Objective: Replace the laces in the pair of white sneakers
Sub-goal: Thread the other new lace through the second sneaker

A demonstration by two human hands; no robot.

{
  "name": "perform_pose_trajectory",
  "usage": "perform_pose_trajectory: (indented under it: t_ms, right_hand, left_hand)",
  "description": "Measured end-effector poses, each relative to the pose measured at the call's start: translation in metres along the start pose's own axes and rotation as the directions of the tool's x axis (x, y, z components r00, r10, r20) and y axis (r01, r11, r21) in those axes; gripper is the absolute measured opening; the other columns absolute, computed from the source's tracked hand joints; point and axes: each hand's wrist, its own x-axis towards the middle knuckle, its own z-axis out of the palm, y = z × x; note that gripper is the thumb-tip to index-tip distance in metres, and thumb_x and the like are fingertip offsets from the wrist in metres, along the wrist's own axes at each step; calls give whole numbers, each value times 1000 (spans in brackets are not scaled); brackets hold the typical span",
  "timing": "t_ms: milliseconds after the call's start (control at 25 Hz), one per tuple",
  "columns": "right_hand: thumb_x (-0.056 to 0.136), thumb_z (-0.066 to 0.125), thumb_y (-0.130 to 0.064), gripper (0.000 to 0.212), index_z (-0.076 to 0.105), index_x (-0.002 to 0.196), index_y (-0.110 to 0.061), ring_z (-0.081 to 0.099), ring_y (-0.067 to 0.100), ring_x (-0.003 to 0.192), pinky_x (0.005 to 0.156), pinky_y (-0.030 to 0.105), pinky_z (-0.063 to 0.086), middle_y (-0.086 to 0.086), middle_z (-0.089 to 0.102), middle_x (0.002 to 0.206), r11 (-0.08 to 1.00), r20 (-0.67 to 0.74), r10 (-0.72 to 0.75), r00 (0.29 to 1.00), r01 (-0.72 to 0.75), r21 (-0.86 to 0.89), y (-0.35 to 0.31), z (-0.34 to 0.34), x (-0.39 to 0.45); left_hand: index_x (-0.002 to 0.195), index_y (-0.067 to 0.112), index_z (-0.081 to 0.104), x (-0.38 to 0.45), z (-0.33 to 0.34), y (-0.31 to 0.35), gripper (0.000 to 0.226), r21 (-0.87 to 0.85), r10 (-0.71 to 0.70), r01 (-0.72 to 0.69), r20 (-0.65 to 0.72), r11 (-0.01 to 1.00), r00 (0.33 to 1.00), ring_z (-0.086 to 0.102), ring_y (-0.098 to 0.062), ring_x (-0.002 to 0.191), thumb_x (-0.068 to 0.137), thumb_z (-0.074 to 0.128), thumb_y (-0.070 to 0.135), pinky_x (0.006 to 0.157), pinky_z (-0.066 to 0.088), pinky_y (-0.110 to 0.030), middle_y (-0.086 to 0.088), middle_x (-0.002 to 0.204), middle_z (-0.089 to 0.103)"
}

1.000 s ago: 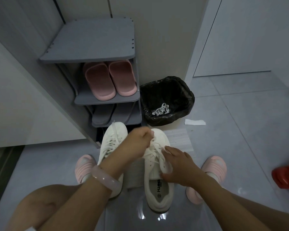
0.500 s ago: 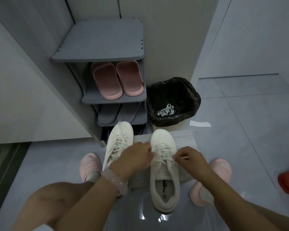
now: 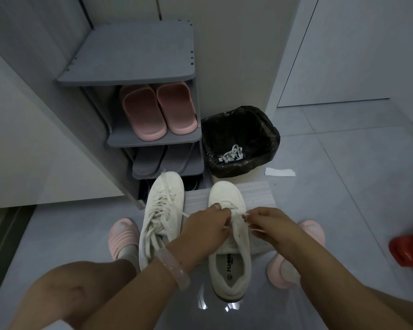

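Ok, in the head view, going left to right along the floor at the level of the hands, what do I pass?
Pink slipper on the left foot → laced sneaker → left hand → right hand, both pinching lace over the second sneaker → pink slipper on the right foot → red object.

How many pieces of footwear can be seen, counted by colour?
White sneakers: 2, left sneaker and right sneaker
Pink slippers on the shelf: 2
Pink slippers on the feet: 2
Grey slippers on the lower shelf: 2
Total: 8
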Motion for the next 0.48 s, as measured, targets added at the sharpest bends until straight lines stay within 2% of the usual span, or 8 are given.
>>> perform_pose_trajectory:
  t_ms: [80,160,200,280,360,400,480]
  right_hand:
    - [85,63,-10,7,68,80,-11,60,12,78,74,22,46,4,67,83,992,99,12,995,-24,122,0,3,-3]
    - [85,60,-6,10,69,83,-10,62,12,81,79,24,44,3,69,83,991,173,8,985,-31,127,-1,4,-5]
    - [85,57,-2,15,68,82,-11,61,13,80,78,24,43,3,69,82,995,160,4,987,-20,94,-1,4,-5]
    - [84,49,2,22,64,80,-14,59,13,79,71,22,40,2,65,78,998,41,-27,999,29,-52,-2,1,-5]
    - [87,46,-3,20,61,85,-16,59,15,82,67,19,39,3,65,79,944,-24,-127,992,114,-310,-1,-3,-2]
    - [88,48,-5,18,60,88,-18,59,17,87,68,18,41,4,66,86,885,3,-201,980,183,-428,0,-4,1]
    - [89,54,-10,19,57,103,-23,55,15,100,75,13,42,2,60,111,775,119,-322,939,334,-537,5,-7,8]
  left_hand:
    - [113,17,55,1,2,2,27,10,-11,11,12,1000,1000,56,-25,99,94,41,29,78,41,-33,-3,115,50]
    - [116,19,59,0,6,4,30,33,-16,15,32,999,999,57,-25,97,96,39,29,76,41,-33,-4,114,49]
    - [114,19,61,0,8,4,30,20,-17,16,37,1000,999,57,-25,96,96,40,30,76,42,-33,-4,112,48]
    - [105,18,65,2,12,2,26,-89,-38,41,27,995,999,55,-23,95,94,44,30,75,40,-30,-2,103,46]
    - [96,12,67,6,12,-1,23,-255,-84,85,15,963,996,53,-19,93,91,50,27,75,38,-26,1,94,43]
    - [94,9,68,8,11,-3,23,-319,-102,100,10,942,995,51,-16,90,90,52,25,75,38,-25,1,91,44]
    - [89,2,67,11,6,-4,24,-398,-116,111,13,911,993,48,-13,82,89,55,23,67,36,-23,-1,83,49]
